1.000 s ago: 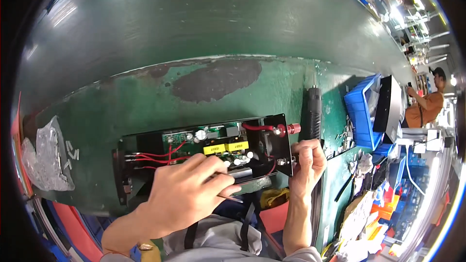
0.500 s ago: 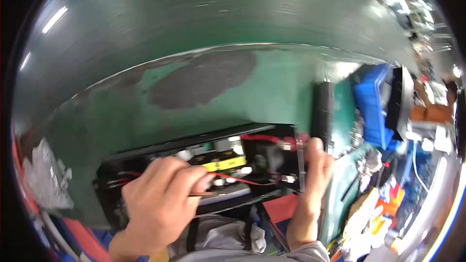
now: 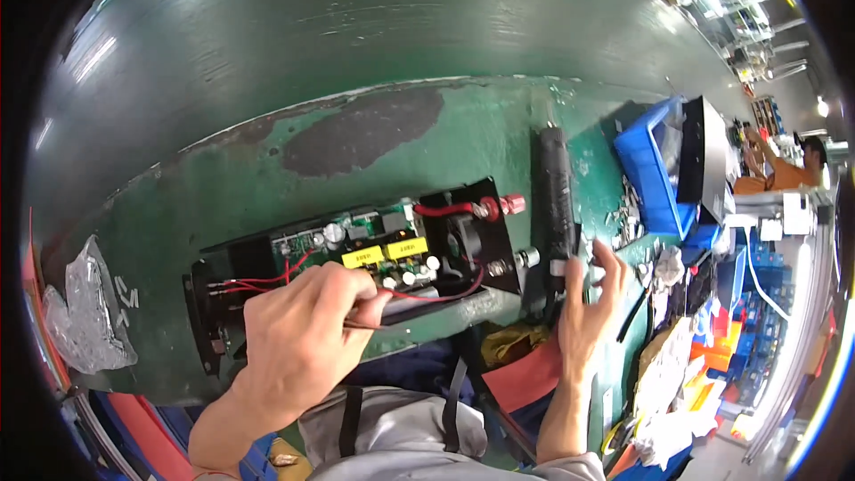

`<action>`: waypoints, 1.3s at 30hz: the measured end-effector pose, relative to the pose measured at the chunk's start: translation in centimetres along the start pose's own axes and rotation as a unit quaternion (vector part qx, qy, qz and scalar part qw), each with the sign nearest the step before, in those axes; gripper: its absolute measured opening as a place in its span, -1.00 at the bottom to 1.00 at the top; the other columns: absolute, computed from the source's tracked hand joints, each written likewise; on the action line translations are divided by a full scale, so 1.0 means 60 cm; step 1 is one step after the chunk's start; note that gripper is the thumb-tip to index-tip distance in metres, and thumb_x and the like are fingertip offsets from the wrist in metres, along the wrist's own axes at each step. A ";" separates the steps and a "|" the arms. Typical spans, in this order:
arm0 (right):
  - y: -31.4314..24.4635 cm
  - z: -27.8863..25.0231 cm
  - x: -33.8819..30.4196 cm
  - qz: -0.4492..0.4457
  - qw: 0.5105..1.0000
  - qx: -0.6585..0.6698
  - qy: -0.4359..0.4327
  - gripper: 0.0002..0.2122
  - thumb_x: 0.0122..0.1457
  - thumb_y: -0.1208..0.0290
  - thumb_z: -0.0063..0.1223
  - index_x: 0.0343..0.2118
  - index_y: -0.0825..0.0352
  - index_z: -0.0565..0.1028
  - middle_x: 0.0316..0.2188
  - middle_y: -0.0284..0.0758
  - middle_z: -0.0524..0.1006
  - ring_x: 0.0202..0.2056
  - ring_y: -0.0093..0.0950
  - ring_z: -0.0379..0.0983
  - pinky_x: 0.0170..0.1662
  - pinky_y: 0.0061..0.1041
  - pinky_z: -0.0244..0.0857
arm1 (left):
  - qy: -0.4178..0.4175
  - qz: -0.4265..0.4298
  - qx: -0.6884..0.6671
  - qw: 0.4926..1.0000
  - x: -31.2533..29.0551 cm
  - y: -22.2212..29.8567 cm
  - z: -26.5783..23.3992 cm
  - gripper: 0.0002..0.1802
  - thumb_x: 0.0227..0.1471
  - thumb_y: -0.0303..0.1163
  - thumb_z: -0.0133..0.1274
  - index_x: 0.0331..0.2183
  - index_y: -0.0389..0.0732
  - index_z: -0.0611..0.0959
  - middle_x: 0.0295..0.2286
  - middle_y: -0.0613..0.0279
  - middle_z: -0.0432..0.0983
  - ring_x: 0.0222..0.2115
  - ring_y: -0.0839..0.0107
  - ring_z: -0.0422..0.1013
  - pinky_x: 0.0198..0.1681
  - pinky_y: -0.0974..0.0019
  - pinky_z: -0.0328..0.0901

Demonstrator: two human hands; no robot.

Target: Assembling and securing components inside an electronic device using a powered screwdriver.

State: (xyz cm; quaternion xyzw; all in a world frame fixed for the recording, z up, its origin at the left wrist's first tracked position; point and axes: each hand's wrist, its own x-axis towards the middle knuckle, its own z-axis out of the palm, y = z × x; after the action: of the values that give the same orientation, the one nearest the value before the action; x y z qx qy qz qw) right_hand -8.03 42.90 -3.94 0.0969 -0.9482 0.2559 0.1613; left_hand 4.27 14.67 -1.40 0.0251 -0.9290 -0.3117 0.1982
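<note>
The left grip pinches a thin red wire; beneath it lies the electronics chassis, fan and terminals already mounted, top still uncovered. The right grip is empty, fingers parted beside the electric screwdriver.

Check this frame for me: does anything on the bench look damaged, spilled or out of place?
Two things: the green worktop has an irregular dark patch beyond the open black case, perhaps worn covering; and small pale pieces lie loose beside the clear plastic bag, as if spilled.
</note>
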 end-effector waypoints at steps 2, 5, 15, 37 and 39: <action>-0.025 -0.002 0.013 0.053 0.992 0.080 -0.079 -0.56 0.19 0.39 0.29 0.10 0.42 0.47 -0.13 -0.09 0.54 -0.06 -0.21 0.47 0.06 -0.26 0.31 | -0.013 -0.011 -0.012 1.000 -0.002 0.009 -0.011 -0.73 -0.04 -0.45 0.36 -0.38 -0.16 0.53 -0.55 0.27 0.52 -0.54 0.31 0.51 -0.56 0.26 0.32; -0.036 0.019 0.014 -0.015 0.993 0.014 -0.112 -0.41 0.21 0.26 0.27 0.21 0.48 0.35 -0.04 0.01 0.52 -0.03 -0.10 0.48 0.06 -0.22 0.34 | -0.019 0.031 0.021 0.999 -0.005 0.010 -0.014 -0.74 -0.03 -0.31 0.36 -0.41 -0.14 0.57 -0.53 0.28 0.50 -0.52 0.20 0.50 -0.54 0.19 0.34; 0.021 -0.085 -0.177 0.212 0.896 0.287 -0.263 -0.54 0.13 0.37 0.18 0.09 0.38 0.38 -0.25 -0.34 0.49 -0.23 -0.50 0.42 -0.07 -0.50 0.31 | -0.093 0.035 0.062 0.993 -0.018 0.027 -0.009 -0.70 -0.15 -0.33 0.39 -0.32 -0.15 0.67 -0.37 0.27 0.44 -0.40 0.22 0.51 -0.44 0.16 0.34; -0.047 -0.073 -0.310 0.187 0.792 0.367 -0.450 -0.57 0.43 0.21 -0.25 0.23 0.39 0.25 -0.44 -0.09 0.50 -0.43 -0.26 0.48 -0.28 -0.35 0.34 | -0.132 0.033 0.064 0.989 -0.001 0.020 0.007 -0.74 -0.10 -0.42 0.37 -0.31 -0.20 0.66 -0.37 0.28 0.41 -0.48 0.26 0.48 -0.49 0.23 0.35; -0.044 -0.070 -0.316 0.195 0.791 0.356 -0.458 -0.48 0.43 0.04 -0.39 0.19 0.40 0.30 -0.45 -0.16 0.54 -0.46 -0.30 0.50 -0.31 -0.36 0.36 | -0.115 0.044 0.058 0.991 -0.003 0.018 0.009 -0.73 -0.11 -0.43 0.38 -0.31 -0.20 0.66 -0.37 0.28 0.40 -0.48 0.28 0.48 -0.49 0.24 0.36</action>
State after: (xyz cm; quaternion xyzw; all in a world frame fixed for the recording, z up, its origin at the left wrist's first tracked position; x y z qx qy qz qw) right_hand 11.34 44.76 -6.05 0.0658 -0.7519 0.5269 -0.3908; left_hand 4.33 15.86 -1.22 -0.0407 -0.9623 -0.2490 0.1016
